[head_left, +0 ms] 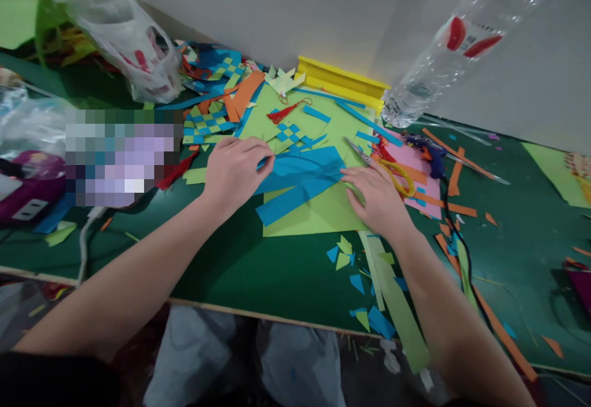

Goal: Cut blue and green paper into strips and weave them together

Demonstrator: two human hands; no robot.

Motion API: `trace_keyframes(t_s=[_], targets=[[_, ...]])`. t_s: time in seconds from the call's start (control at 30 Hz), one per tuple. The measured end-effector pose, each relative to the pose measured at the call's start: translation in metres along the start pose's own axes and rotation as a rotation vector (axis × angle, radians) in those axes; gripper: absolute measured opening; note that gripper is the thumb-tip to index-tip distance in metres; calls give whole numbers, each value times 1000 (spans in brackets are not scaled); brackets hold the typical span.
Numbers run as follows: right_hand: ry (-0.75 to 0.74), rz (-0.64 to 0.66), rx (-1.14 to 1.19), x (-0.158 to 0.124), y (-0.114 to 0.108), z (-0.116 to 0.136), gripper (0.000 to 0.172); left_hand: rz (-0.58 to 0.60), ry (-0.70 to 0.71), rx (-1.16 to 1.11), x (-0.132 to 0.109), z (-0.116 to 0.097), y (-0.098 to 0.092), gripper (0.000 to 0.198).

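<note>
My left hand (237, 170) is closed in a pinch on a narrow blue paper strip (307, 159), which bows out to the right. My right hand (376, 197) lies over the paper with its fingers stretched out, the fingertips by the strip's far end. Beneath both hands are wide blue paper pieces (295, 201) on a light green sheet (295, 225). Scissors with yellow handles (401, 178) lie just beyond my right hand, partly covered by it. Behind the hands sits a woven blue-and-green paper piece (290, 136), with a red tassel (282, 113) above it.
A yellow channel-shaped holder (341, 80) and a clear plastic bottle (434, 68) stand along the wall. At right lies a blue glue gun (427, 151) with a black cord. A plastic bag (133, 44) stands back left. Paper scraps (357, 284) litter the green table (258, 271).
</note>
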State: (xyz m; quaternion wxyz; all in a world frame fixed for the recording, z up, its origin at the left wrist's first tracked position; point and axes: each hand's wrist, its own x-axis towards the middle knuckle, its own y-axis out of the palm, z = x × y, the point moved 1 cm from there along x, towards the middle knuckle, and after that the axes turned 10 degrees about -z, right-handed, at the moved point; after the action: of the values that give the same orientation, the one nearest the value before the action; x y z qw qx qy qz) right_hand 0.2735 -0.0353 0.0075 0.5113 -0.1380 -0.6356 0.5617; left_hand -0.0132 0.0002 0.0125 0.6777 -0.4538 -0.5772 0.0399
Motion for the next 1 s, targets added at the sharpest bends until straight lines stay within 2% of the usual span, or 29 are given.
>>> trace_keyframes(t_s=[0.1, 0.3, 0.4, 0.5, 0.67, 0.73, 0.83, 1.0], targets=[[-82, 56, -1, 0, 1, 3, 29, 6, 72, 0, 0, -1, 0, 27], [-138, 5, 34, -1, -3, 7, 19, 184, 148, -82, 1, -13, 2, 33], [-154, -21, 40, -1, -4, 6, 17, 261, 277, -153, -2, -21, 6, 32], [-175, -13, 20, -1, -2, 5, 26, 329, 390, -132, -5, -26, 9, 32], [-133, 135, 20, -2, 3, 5, 44, 431, 560, -110, -7, -35, 8, 46], [-111, 173, 22, -2, 3, 6, 50, 449, 575, -120, -6, -38, 6, 46], [-88, 208, 19, -3, 5, 5, 53, 467, 562, -200, -7, -40, 5, 37], [-116, 191, 29, -3, 3, 5, 58, 497, 523, -356, -7, -37, 2, 25]])
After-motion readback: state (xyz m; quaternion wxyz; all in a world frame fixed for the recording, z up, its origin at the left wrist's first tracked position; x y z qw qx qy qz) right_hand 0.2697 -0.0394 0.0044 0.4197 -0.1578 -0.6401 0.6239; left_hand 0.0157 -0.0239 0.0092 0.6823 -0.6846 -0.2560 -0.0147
